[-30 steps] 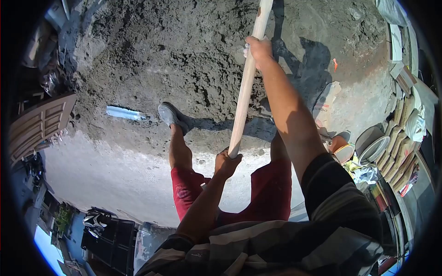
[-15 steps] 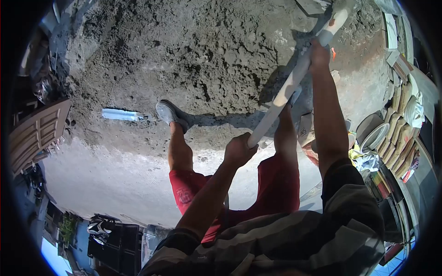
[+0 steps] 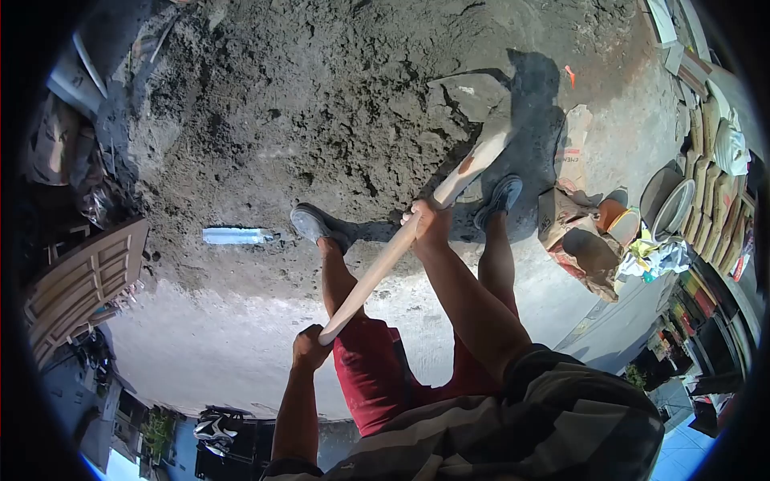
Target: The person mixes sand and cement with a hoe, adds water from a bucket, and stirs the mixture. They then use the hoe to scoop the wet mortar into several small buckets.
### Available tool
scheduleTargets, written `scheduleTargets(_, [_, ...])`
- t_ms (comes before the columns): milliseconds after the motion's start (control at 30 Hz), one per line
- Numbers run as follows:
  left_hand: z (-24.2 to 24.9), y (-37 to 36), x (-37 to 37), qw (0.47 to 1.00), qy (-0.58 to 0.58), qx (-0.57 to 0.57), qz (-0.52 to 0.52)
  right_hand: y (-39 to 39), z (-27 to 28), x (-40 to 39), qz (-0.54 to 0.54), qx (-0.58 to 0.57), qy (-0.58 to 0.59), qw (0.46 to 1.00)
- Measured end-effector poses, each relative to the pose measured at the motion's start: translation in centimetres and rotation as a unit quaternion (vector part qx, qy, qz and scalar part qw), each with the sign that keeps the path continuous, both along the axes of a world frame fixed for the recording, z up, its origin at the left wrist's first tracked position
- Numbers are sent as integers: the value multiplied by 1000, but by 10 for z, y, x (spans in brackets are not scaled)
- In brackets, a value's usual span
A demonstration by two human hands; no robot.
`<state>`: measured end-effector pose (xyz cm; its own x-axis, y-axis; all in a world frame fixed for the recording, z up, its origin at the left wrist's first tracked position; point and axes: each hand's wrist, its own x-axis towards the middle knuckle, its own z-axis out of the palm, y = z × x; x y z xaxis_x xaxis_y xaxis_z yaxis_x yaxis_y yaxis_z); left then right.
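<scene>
A shovel runs diagonally across the middle of the view, its pale wooden handle [image 3: 373,284] rising from lower left to upper right. My left hand [image 3: 311,349] is wrapped round the butt end of the handle. Farther up the shaft, my right hand [image 3: 429,223] grips it with the fingers curled over. The shovel's grey blade [image 3: 473,94] rests at the wet grey mortar [image 3: 345,120], partly blending into it. That mortar is spread in a rough, lumpy layer over the floor. My shoes stand apart along its near edge.
A torn paper cement bag [image 3: 581,244] lies to the right, beside a round tub [image 3: 674,210] and stacked sacks [image 3: 710,176]. On the left are a panelled wooden door [image 3: 88,272] and a bluish-white strip [image 3: 237,236] on the floor. Pale concrete [image 3: 216,337] extends behind my feet.
Both hands have drawn the shovel back and to the left. The blade has come from the top edge into the mortar, and my right arm is more bent.
</scene>
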<state>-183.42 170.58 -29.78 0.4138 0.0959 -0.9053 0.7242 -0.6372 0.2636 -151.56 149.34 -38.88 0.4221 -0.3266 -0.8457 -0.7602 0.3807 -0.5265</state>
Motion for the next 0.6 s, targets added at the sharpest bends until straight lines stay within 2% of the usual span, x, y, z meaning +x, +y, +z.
scheduleTargets(33, [1, -9, 3, 999, 36, -37, 3, -26, 21, -4, -9, 5, 8, 1000])
scheduleTargets(67, [15, -31, 58, 995, 50, -82, -4, -50, 38, 20, 4, -39, -47, 998])
scheduleTargets(100, [7, -56, 95, 988, 125, -78, -53, -88, 26, 49, -17, 0, -79, 997])
scheduleTargets(133, [-1, -81, 144, 980, 29, -184, -75, -115, 35, 98, 19, -75, -98, 992])
scheduleTargets(167, [-11, -106, 191, 966, -10, -247, -76, -156, 17, 146, 23, -54, -121, 991])
scheduleTargets(200, [-18, -133, 236, 961, -84, -250, -86, -187, 6, 195, 35, -98, -108, 989])
scheduleTargets(233, [-18, -158, 279, 961, -130, -235, -68, -241, -41, 246, 78, -137, -102, 982])
scheduleTargets(300, [-11, -190, 336, 960, -136, -239, -45, -252, -32, 294, 120, -155, -40, 980])
scheduleTargets(367, [-7, -175, 320, 968, -118, -219, -40, -261, -92, 288, 118, -227, 22, 967])
scheduleTargets(433, [16, -143, 281, 979, -67, -186, -50, -222, -108, 224, 110, -198, 30, 974])
scheduleTargets(467, [33, -116, 254, 983, -46, -165, -68, -187, -99, 185, 110, -240, 82, 961])
scheduleTargets(500, [52, -92, 222, 988, -3, -142, -64, -150, -96, 137, 118, -244, 83, 959])
scheduleTargets(533, [73, -64, 193, 986, 59, -152, -20, -109, -93, 96, 140, -256, 145, 946])
scheduleTargets(567, [84, -43, 149, 993, 20, -109, -35, -72, -76, 56, 159, -212, 116, 957])
scheduleTargets(600, [97, -27, 134, 995, 5, -85, -57, -40, -61, 26, 98, -154, 93, 979])
